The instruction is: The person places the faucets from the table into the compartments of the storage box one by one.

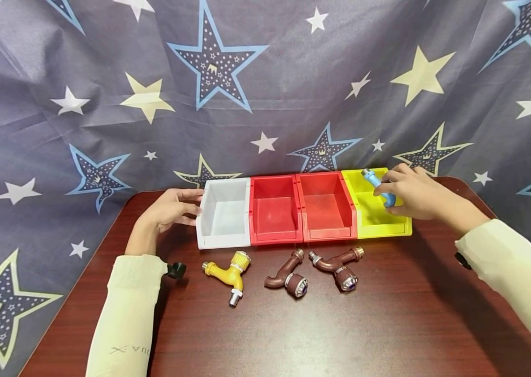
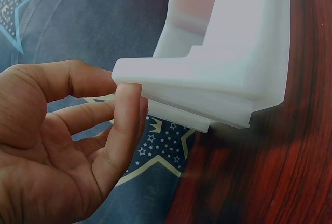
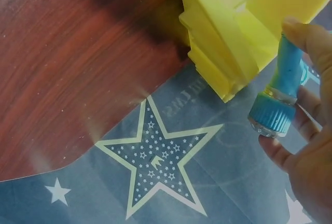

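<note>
My left hand [image 1: 171, 209] is at the left side of a white plastic bin [image 1: 224, 242], its fingertips pinching the bin's edge [image 2: 155, 73] in the left wrist view. Over the yellow bin [image 1: 385, 230], my right hand [image 1: 413, 193] grips a light blue faucet [image 1: 373, 179] between thumb and fingers. The right wrist view shows the faucet's ribbed blue knob [image 3: 272, 112] pointing down and out of the grip. Part of the faucet is hidden behind the fingers.
Two red bins [image 1: 275, 238] [image 1: 329, 233] stand between the white and yellow ones in a row. In front on the brown table [image 1: 294, 340] lie a yellow faucet [image 1: 223, 273] and two brown faucets [image 1: 286, 272] [image 1: 338, 264]. A star-patterned curtain [image 1: 265, 120] hangs behind.
</note>
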Motion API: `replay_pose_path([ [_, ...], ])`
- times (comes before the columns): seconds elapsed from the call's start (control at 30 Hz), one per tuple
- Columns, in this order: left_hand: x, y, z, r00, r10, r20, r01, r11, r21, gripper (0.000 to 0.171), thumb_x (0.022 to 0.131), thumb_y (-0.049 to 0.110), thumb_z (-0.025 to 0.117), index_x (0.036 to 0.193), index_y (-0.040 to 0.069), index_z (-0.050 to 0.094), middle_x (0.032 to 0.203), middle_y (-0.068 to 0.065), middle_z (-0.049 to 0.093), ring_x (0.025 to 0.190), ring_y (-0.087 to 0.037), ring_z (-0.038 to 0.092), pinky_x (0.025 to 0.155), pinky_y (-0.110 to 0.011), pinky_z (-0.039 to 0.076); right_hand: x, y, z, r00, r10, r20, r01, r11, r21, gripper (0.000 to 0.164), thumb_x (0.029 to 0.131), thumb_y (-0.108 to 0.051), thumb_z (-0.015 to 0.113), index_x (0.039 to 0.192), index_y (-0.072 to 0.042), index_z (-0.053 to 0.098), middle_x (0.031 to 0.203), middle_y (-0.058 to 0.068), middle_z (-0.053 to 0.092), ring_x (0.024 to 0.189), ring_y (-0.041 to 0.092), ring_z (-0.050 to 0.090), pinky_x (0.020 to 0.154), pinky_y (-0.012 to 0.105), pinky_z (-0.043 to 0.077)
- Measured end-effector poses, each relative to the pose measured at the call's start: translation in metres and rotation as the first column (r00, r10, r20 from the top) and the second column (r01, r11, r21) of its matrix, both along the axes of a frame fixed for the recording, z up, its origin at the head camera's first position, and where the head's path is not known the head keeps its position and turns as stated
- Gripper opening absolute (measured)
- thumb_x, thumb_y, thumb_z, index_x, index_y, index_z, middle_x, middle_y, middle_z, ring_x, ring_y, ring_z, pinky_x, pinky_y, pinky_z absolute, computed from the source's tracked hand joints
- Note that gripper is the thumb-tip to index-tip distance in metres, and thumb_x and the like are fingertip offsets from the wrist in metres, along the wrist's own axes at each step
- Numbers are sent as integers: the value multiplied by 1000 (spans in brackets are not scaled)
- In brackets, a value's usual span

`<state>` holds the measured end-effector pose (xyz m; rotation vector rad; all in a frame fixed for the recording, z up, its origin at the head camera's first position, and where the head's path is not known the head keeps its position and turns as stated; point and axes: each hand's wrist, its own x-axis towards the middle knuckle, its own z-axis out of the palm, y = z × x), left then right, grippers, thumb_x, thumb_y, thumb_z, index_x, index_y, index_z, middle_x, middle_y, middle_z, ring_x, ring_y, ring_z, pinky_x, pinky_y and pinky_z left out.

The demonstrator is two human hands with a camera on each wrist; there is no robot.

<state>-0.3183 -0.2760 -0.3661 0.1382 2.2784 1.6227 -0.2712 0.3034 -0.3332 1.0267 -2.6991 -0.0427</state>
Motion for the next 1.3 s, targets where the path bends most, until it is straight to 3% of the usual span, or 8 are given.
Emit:
replay_pose_path([
  [0.3, 0, -1, 0, 1000, -8, -3, 8, 1000, 2, 66, 91, -6, 65, 153, 0, 44, 149, -25, 48, 96, -18, 65, 76, -39, 62, -1, -6, -5, 997, 50, 56, -51, 999, 14, 41, 73, -18, 90, 111, -18, 75, 116, 11, 66, 103, 34, 51, 75, 53, 43],
  [0.57, 1, -1, 0, 1000, -6, -1, 6, 1000, -2, 66, 91, -6, 64, 153, 0, 43, 149, -26, 47, 96, -19, 64, 77, -39, 62, -8, -11, -11, 994, 39, 100, -43, 999, 32, 37, 73, -15, 89, 108, -19, 78, 116, 8, 68, 109, 32, 52, 83, 53, 45],
  [0.97, 0, 0, -1, 1000, -6, -7, 6, 1000, -9, 65, 91, -6, 64, 153, 1, 44, 149, -25, 49, 98, -20, 64, 76, -39, 62, -11, -15, -12, 988, 76, 136, -90, 991, 95, 35, 70, -14, 90, 104, -20, 80, 113, 6, 69, 110, 32, 53, 83, 55, 46],
  [1.3, -1, 0, -3, 1000, -8, -13, 8, 1000, -5, 65, 91, -6, 63, 152, -1, 44, 148, -25, 49, 97, -19, 64, 76, -40, 62, -15, -24, -9, 968, 15, 249, -51, 989, 136, 35, 73, -10, 90, 105, -18, 80, 111, 4, 69, 113, 32, 50, 89, 56, 47],
])
